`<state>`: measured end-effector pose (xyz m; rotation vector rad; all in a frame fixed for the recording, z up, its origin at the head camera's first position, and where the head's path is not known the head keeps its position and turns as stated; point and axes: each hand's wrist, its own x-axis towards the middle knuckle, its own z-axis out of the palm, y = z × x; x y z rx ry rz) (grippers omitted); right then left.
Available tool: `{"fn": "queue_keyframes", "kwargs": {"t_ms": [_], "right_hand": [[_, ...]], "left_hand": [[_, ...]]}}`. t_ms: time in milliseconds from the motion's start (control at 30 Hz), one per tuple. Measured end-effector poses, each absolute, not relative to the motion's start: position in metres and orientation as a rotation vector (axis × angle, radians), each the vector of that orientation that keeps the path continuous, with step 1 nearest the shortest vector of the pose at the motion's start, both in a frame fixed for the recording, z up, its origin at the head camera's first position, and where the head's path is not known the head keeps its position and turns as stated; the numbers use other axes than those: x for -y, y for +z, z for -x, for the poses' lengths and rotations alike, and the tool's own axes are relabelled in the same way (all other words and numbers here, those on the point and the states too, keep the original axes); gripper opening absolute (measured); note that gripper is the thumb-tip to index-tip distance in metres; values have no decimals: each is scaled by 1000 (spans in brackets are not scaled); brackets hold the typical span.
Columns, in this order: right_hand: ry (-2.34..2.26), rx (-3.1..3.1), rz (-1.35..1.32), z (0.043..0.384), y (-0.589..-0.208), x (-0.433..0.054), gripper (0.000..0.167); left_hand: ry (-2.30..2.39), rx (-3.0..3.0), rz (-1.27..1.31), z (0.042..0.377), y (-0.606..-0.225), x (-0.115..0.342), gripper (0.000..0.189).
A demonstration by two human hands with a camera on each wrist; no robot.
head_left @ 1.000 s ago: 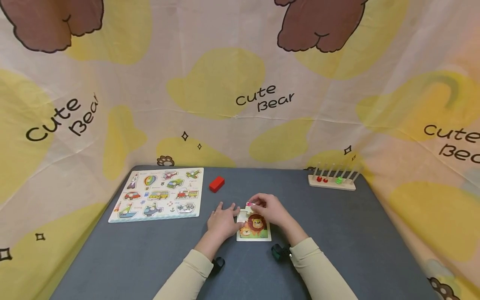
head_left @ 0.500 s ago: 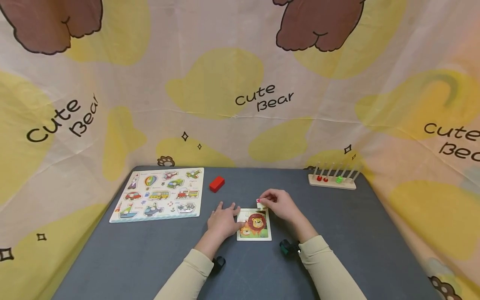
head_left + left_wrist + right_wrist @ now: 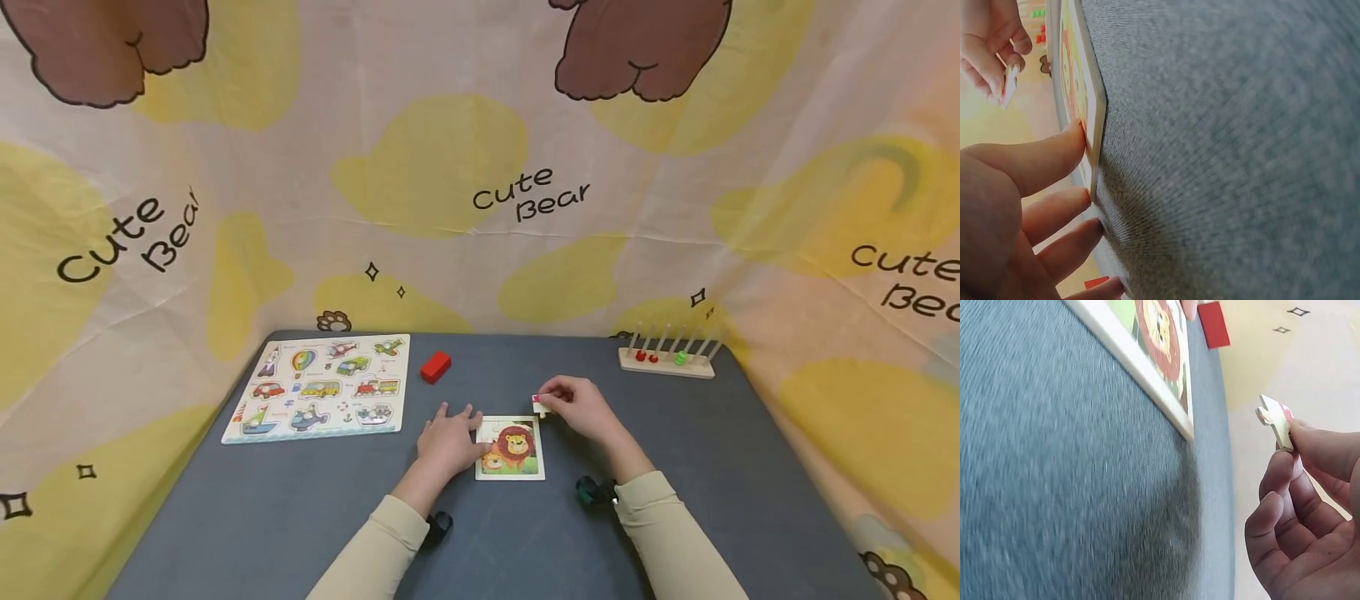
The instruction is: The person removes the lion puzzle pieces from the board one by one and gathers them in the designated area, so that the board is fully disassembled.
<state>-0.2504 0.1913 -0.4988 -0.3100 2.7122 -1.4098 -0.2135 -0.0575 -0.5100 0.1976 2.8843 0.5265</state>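
A small square lion puzzle (image 3: pixel 516 448) in a white frame lies flat on the table. My left hand (image 3: pixel 447 442) is at its left side with the fingers spread. In the left wrist view, the left thumb (image 3: pixel 1054 156) rests on the puzzle's face and a fingertip touches its edge. Thumb and fingers of my right hand (image 3: pixel 581 407) pinch a jigsaw piece (image 3: pixel 540 406), held up beyond the puzzle's far right corner. That piece is pale with a pink patch and a rounded tab, plainest in the right wrist view (image 3: pixel 1277 420).
A large vehicle puzzle board (image 3: pixel 318 387) lies at the back left. Near it is a red block (image 3: pixel 436 367). A wooden peg stand (image 3: pixel 666 363) with red and green beads stands at the back right. Printed cloth (image 3: pixel 555 283) hangs behind the table (image 3: pixel 720 483).
My right hand has moved right with the jigsaw piece, from over the puzzle's far edge to beyond its corner, uncovering more of the puzzle. My left hand has stayed in place.
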Motion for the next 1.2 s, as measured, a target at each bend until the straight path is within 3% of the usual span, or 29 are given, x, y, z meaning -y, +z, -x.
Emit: {"fn": "queue_keyframes", "kwargs": {"t_ms": [1200], "right_hand": [[-1293,-2802,118,273,-520,-267,16]], "left_hand": [[560,-2875,-164,213,-508,55,64]]}}
